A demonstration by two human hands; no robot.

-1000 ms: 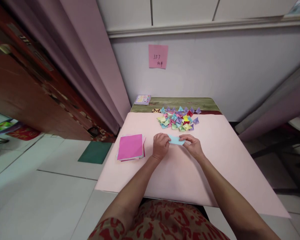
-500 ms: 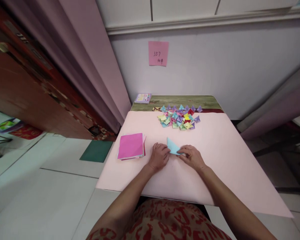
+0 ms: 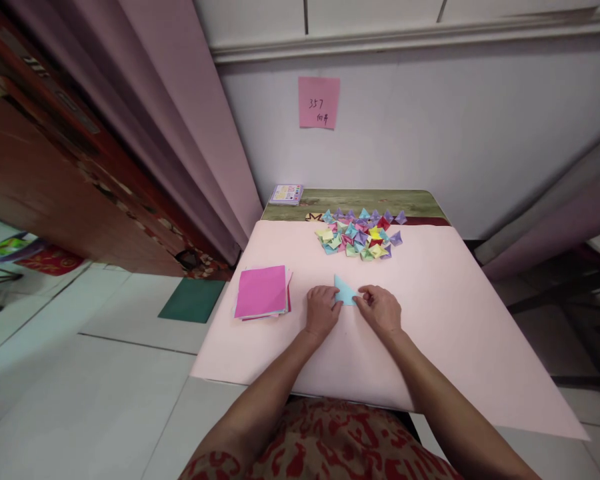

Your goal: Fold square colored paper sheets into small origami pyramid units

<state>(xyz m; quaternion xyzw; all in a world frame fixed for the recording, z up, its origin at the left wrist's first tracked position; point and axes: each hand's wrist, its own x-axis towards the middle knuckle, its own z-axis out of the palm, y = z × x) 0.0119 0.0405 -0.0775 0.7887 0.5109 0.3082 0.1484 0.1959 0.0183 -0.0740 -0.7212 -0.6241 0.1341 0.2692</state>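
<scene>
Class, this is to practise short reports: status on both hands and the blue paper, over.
Left hand and right hand hold blue paper, a triangle, on pink table cover. Paper stack to its left, folded pieces beyond, both apart.

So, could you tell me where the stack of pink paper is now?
In the head view, the stack of pink paper lies on the pink table cover, just left of the left hand.

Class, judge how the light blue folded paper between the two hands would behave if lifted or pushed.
The blue paper looks thin, so it is probably very light and floppy, though its folded triangle shape likely stiffens it. Resting on the pink table cover, it would likely slide, not roll.
</scene>
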